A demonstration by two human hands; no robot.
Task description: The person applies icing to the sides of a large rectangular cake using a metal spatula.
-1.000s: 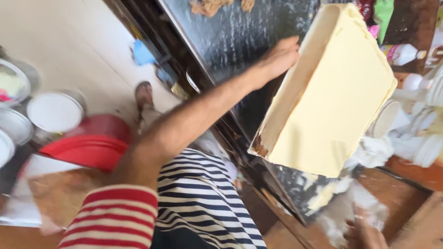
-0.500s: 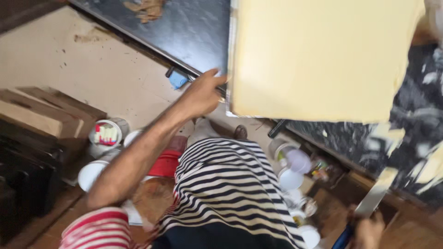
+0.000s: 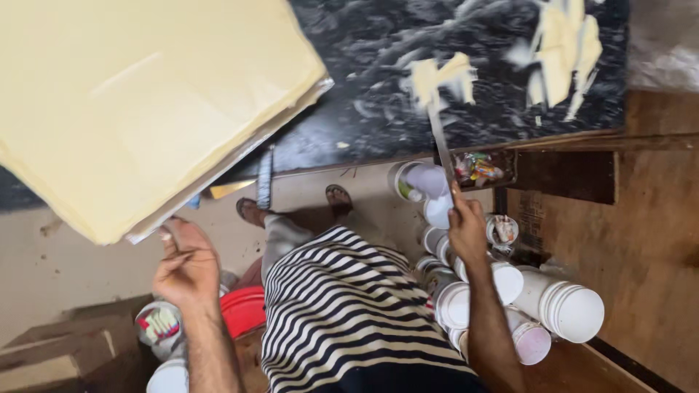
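A large pale yellow board (image 3: 138,109) lies tilted over the near edge of the black stone slab (image 3: 451,80). My left hand (image 3: 186,262) is at the board's lower corner, fingers under its edge. My right hand (image 3: 466,225) grips a flat metal scraper (image 3: 440,142) whose blade reaches up onto the slab, at smears of cream-coloured paste (image 3: 437,76). More paste (image 3: 564,51) is spread at the slab's far right. My striped shirt (image 3: 349,313) fills the lower middle.
Several white lidded tubs (image 3: 568,309) stand on the floor to my right, with open ones (image 3: 422,185) nearer the slab. A red bowl (image 3: 244,309) and a printed cup (image 3: 156,324) sit by my left arm. Wooden boards (image 3: 51,356) lie at the lower left.
The view has swung right. The yellow board has come down from upright to lie tilted over the slab's edge. My right hand has risen and put the scraper to the paste.
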